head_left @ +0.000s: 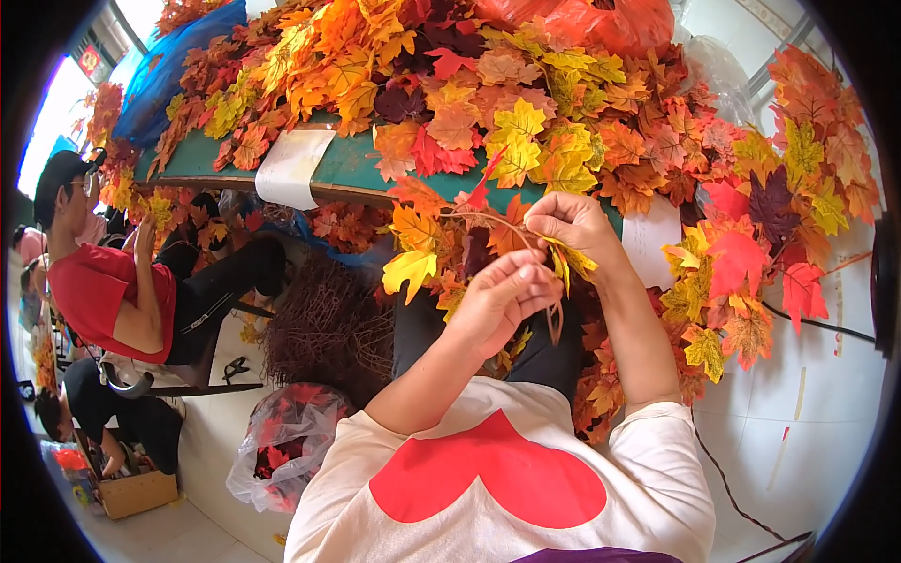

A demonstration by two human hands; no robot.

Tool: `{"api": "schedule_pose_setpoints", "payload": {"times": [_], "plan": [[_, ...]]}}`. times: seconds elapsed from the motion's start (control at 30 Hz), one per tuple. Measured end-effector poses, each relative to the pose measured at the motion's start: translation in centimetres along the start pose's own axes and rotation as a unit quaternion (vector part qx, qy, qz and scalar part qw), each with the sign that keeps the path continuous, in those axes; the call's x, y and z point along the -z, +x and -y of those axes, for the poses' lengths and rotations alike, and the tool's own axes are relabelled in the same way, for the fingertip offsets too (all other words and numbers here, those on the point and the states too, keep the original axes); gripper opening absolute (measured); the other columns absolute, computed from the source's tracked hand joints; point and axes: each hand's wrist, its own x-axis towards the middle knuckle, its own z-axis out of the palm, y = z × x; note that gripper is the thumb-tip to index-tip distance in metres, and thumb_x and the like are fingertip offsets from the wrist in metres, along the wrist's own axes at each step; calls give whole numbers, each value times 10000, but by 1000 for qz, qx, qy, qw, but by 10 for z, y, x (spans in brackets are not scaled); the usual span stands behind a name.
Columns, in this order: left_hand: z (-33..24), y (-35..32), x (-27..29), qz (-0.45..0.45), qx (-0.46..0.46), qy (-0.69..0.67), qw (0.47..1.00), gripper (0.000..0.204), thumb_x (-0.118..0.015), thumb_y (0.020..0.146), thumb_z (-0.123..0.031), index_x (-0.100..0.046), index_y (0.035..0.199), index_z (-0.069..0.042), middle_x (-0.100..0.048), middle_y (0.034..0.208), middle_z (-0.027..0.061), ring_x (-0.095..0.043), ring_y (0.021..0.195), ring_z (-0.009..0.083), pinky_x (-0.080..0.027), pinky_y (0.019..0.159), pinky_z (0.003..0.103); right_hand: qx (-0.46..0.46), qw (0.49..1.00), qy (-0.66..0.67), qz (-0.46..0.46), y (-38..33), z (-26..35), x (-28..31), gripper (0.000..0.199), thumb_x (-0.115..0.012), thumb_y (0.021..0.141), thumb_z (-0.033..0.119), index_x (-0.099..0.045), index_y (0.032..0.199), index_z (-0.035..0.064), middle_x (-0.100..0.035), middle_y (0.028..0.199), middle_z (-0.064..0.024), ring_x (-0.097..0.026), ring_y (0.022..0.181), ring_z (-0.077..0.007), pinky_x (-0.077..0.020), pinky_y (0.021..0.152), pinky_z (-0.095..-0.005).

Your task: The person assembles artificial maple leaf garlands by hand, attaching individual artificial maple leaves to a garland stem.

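My left hand (pixel 505 298) is closed in a pinch on a thin brown garland stem (pixel 495 220), in front of my lap. Just above and right of it, my right hand (pixel 574 228) also pinches at the stem, with a yellow artificial maple leaf (pixel 570 259) under its fingers. The stem arches leftward from my hands, and a loop of it hangs below them. Yellow and orange leaves (pixel 410 267) show by the stem's left end; whether they are fixed to it I cannot tell. My fingers hide the exact point of grip.
A green table (pixel 352 161) ahead bears heaped autumn leaves (pixel 460 84). Leaf garlands (pixel 741 244) hang at right. Brown stems (pixel 319 319) are bundled below left, near a clear plastic bag (pixel 286 441). Two people sit at left, one in a red shirt (pixel 113 291), one by a cardboard box (pixel 139 493).
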Motion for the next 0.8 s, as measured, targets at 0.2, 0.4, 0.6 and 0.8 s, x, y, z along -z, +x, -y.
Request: {"api": "schedule_pose_setpoints", "payload": {"times": [0.2,0.4,0.6,0.8], "plan": [[17,-3,0,49,-9,15,999,181,-520,887,-154,-539,1033,-49,-591,935,38,-581,842,145,-434,885,326,-13,1000,19,-16,8,-2,4,81,-642,800,110,-604,795,39,-579,671,7,-533,561,-53,-429,517,-169],[17,-4,-11,22,27,-44,998,150,-510,885,-118,-533,1016,-49,-582,916,31,-572,837,148,-434,888,350,1,998,51,-23,11,-11,4,82,-639,802,103,-603,798,28,-582,680,-4,-534,574,-53,-429,523,-167],[21,-3,-5,34,20,-31,999,102,-532,874,-123,-535,964,-75,-574,876,20,-571,804,152,-450,866,353,-5,998,51,-32,11,-17,1,79,-637,803,97,-603,802,26,-585,683,-12,-538,580,-56,-434,528,-168],[19,-10,-13,-15,-22,8,1000,36,-526,875,-103,-524,909,-90,-583,866,39,-602,802,169,-484,810,362,-5,994,109,-18,12,-38,2,102,-632,813,120,-602,842,27,-590,721,-10,-539,616,-63,-443,567,-185]]}}
